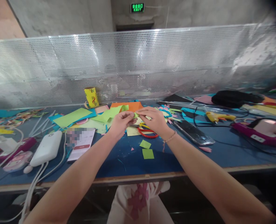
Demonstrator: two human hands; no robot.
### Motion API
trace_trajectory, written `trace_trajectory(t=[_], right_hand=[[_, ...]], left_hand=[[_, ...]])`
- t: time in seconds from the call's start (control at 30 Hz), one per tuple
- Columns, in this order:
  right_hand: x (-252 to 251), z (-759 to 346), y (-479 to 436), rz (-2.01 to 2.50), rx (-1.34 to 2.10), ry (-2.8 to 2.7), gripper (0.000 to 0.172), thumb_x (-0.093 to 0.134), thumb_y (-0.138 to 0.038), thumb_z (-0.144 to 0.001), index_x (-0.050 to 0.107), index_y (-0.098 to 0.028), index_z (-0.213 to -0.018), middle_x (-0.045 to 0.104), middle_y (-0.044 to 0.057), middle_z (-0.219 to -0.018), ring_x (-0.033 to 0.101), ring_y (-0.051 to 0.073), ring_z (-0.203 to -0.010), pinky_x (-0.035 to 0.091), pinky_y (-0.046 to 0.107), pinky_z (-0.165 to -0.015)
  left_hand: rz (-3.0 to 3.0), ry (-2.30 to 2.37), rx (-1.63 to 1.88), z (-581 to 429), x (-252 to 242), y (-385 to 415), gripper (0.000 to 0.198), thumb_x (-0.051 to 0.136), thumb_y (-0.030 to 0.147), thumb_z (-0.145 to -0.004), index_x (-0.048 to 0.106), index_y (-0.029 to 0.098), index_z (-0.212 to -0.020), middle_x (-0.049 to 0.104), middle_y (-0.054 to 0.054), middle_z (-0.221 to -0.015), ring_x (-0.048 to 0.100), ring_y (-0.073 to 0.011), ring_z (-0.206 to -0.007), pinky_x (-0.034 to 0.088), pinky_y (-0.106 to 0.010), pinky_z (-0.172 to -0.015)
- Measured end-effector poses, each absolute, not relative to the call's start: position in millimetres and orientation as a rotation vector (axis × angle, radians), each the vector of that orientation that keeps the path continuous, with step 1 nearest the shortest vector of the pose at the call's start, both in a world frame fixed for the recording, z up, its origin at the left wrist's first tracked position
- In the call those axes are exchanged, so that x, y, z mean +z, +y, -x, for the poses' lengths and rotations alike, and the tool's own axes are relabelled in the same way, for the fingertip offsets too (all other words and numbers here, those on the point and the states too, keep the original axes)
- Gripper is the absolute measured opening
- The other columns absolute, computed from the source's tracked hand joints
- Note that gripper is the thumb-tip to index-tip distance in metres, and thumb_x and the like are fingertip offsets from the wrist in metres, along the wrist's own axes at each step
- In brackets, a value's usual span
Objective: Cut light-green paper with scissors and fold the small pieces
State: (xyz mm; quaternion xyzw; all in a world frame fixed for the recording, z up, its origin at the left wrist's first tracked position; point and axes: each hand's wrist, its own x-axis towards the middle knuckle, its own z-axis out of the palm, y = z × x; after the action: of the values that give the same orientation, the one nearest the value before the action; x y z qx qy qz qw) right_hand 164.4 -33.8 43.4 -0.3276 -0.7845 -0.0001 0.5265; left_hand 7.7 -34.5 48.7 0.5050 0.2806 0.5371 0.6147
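Above the middle of the blue table, my left hand (122, 123) and my right hand (153, 118) meet fingertip to fingertip. Between them is a small piece of green paper (136, 115), pinched by both and mostly hidden by the fingers. Scissors (147, 134) with red and yellow handles lie just below my right hand, over a pale yellow sheet (132, 132). Two small green paper squares (148, 153) rest on the table nearer to me. Behind my hands are an orange sheet (126, 106) and crumpled light green paper (107, 115).
To the left lie a phone (83, 146) with a lit screen and a white power bank (46, 148) with cables. A dark phone (194, 133), a yellow glue gun (219, 117) and a purple power strip (256, 133) are at right. A perforated metal screen (133, 65) borders the back.
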Motion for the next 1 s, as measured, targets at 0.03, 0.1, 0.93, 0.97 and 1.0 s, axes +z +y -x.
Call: trace_trajectory(t=[0.03,0.1,0.93,0.97,1.0], right_hand=[[44,-164,-35,0.795,-0.01,-1.866,0.02,0.051,-0.021,-0.078,0.066,-0.028,-0.088,0.067,0.001,-0.092,0.059,0.018,-0.088,0.046,0.039,-0.083],[45,-162,-39,0.825,-0.036,-1.839,0.022,0.049,-0.02,-0.079,0.066,-0.029,-0.09,0.067,0.001,-0.091,0.06,0.018,-0.086,0.046,0.039,-0.081],[47,-159,-41,0.567,-0.252,-1.787,0.022,0.053,-0.011,-0.077,0.065,-0.027,-0.086,0.066,0.001,-0.091,0.061,0.014,-0.085,0.051,0.033,-0.076],[47,-159,-41,0.563,-0.252,-1.789,0.022,0.053,-0.011,-0.077,0.065,-0.027,-0.087,0.066,0.001,-0.091,0.061,0.014,-0.085,0.051,0.033,-0.076],[47,-158,-41,0.558,-0.253,-1.79,0.022,0.053,-0.01,-0.077,0.065,-0.026,-0.087,0.066,0.002,-0.091,0.061,0.014,-0.085,0.051,0.033,-0.076]], left_hand=[[-1.166,0.641,1.246,-8,49,-35,0.013,0.066,0.019,-0.064,0.059,0.012,-0.074,0.061,0.0,-0.065,0.06,-0.0087,-0.062,0.049,-0.029,-0.075],[-1.179,0.633,1.273,-9,50,-37,0.015,0.067,0.018,-0.063,0.059,0.013,-0.074,0.062,0.0,-0.066,0.06,-0.0093,-0.064,0.048,-0.031,-0.078],[-1.542,0.748,1.529,-6,45,-36,0.017,0.066,0.027,-0.064,0.067,0.017,-0.078,0.066,-0.003,-0.074,0.06,-0.0124,-0.069,0.049,-0.03,-0.071],[-1.537,0.746,1.534,-6,45,-36,0.017,0.066,0.027,-0.064,0.067,0.017,-0.078,0.067,-0.003,-0.075,0.06,-0.0125,-0.07,0.049,-0.031,-0.071],[-1.533,0.745,1.541,-6,45,-36,0.018,0.066,0.027,-0.064,0.067,0.017,-0.079,0.067,-0.003,-0.075,0.061,-0.0127,-0.071,0.05,-0.031,-0.072]])
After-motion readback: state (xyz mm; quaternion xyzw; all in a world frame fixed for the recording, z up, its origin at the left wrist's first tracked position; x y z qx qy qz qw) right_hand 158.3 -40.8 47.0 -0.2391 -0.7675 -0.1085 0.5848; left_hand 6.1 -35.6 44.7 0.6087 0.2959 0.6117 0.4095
